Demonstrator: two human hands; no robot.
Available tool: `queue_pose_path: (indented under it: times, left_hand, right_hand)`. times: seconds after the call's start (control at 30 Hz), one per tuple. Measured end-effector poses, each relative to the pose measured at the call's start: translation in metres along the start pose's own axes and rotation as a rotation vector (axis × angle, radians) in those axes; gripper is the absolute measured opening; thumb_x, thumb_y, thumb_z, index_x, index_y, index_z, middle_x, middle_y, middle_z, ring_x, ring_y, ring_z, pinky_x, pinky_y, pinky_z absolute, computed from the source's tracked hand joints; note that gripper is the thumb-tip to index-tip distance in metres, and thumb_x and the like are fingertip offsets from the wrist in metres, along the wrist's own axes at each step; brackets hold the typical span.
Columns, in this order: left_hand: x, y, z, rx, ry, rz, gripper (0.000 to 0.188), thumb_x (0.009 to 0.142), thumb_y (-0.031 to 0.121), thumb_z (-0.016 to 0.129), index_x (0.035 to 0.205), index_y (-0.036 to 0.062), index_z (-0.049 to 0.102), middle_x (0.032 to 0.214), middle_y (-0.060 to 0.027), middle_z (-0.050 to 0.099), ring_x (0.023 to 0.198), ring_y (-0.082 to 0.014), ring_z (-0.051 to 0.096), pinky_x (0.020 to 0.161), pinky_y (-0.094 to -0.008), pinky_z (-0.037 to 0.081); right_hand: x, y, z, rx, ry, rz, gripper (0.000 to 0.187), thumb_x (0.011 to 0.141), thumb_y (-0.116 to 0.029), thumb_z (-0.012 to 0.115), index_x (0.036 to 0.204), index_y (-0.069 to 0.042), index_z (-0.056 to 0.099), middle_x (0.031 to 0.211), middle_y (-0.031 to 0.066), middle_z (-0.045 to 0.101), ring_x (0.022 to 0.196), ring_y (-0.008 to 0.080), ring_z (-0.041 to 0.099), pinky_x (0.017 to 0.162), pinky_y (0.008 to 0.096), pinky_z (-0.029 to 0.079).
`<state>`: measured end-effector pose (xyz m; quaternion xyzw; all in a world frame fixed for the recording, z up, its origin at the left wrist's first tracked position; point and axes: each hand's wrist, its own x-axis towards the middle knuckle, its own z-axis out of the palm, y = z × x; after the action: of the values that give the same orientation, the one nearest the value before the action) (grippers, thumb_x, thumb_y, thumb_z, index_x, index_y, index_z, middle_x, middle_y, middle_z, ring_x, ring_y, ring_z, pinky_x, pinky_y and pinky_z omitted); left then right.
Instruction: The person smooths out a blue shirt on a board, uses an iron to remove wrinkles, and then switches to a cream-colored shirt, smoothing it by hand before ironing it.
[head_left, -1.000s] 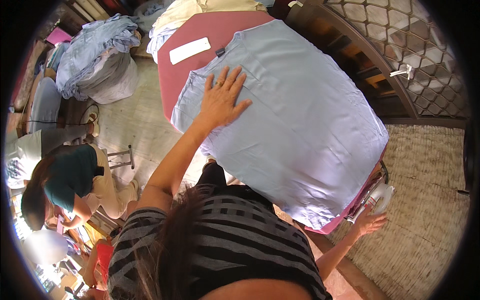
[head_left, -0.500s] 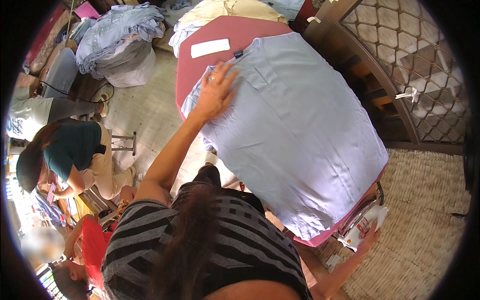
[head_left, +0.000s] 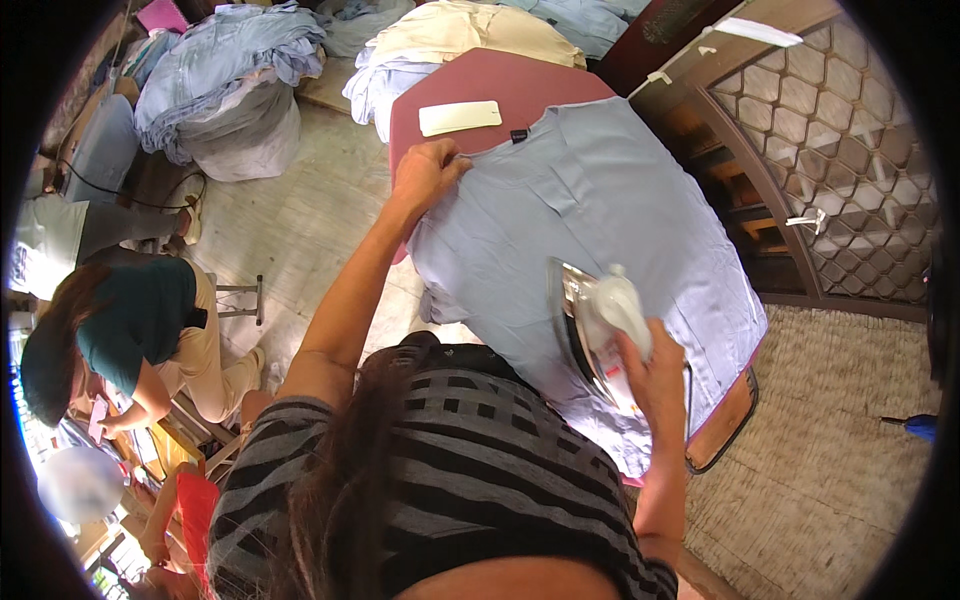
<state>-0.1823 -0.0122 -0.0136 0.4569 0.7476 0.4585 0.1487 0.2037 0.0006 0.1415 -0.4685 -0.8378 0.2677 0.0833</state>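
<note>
A light blue garment (head_left: 560, 230) with a small dark label at its neckline lies spread over a maroon ironing board (head_left: 520, 75). At the garment's far left edge, my left hand (head_left: 428, 175) is closed, its fingers pinching the cloth. My right hand (head_left: 655, 370) grips the handle of a white clothes iron (head_left: 617, 303). The iron is tilted, its shiny metal edge turned to the left, over the near part of the garment; whether it touches the cloth I cannot tell. A blank-looking white card (head_left: 460, 118) rests on the bare board beyond my left hand.
Cream cloth (head_left: 475, 30) is heaped behind the board, and a bundle of blue clothes (head_left: 230, 70) stands far left. A brown lattice gate (head_left: 800, 130) borders the right. On the left, a person in a dark green top (head_left: 140, 300) sits near a person in red (head_left: 195, 510).
My right hand has brought the iron up from the board's near right end to over the garment. My left hand has gone from lying spread on the cloth to pinching its edge.
</note>
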Motion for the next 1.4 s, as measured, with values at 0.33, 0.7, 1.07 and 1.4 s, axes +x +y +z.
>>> queue_pose_path:
  times: [0.33,0.7,1.07,1.4]
  left_hand:
    - [-0.023,-0.006,-0.013,0.065,0.006,-0.063,0.025,0.092,0.026,0.063,0.083,0.0032,0.067,0.078,-0.0202,0.068,0.075,-0.0406,0.066,0.069,-0.0505,0.051]
    - [-0.109,-0.011,-0.007,0.25,0.323,-0.028,0.025,0.089,0.023,0.068,0.075,0.0042,0.06,0.068,-0.0173,0.064,0.062,-0.0385,0.062,0.058,-0.0478,0.048]
    - [-0.129,0.005,0.003,0.144,0.361,-0.043,0.022,0.085,0.019,0.072,0.077,0.0017,0.062,0.078,-0.0147,0.06,0.072,-0.0345,0.061,0.066,-0.0434,0.049]
    - [-0.139,-0.012,0.02,-0.194,0.577,-0.17,0.019,0.089,0.009,0.068,0.076,-0.0013,0.059,0.072,-0.0089,0.051,0.062,-0.0168,0.048,0.058,-0.0332,0.041]
  right_hand:
    - [0.125,-0.082,0.08,0.003,-0.061,-0.327,0.031,0.096,-0.03,0.063,0.099,-0.002,0.051,0.071,0.025,0.065,0.071,0.048,0.064,0.061,0.054,0.048]
    - [0.148,-0.088,0.085,-0.027,-0.147,-0.386,0.039,0.097,-0.036,0.061,0.094,0.002,0.052,0.08,0.0315,0.065,0.076,0.0508,0.064,0.068,0.0535,0.049]
    - [0.195,-0.116,0.104,0.021,-0.126,-0.539,0.042,0.095,-0.037,0.062,0.096,0.004,0.055,0.088,0.0326,0.066,0.086,0.0505,0.064,0.075,0.0525,0.049]
    - [0.145,-0.097,0.096,0.015,-0.27,-0.515,0.042,0.095,-0.038,0.063,0.09,0.002,0.053,0.083,0.0301,0.066,0.081,0.0492,0.064,0.07,0.0504,0.049]
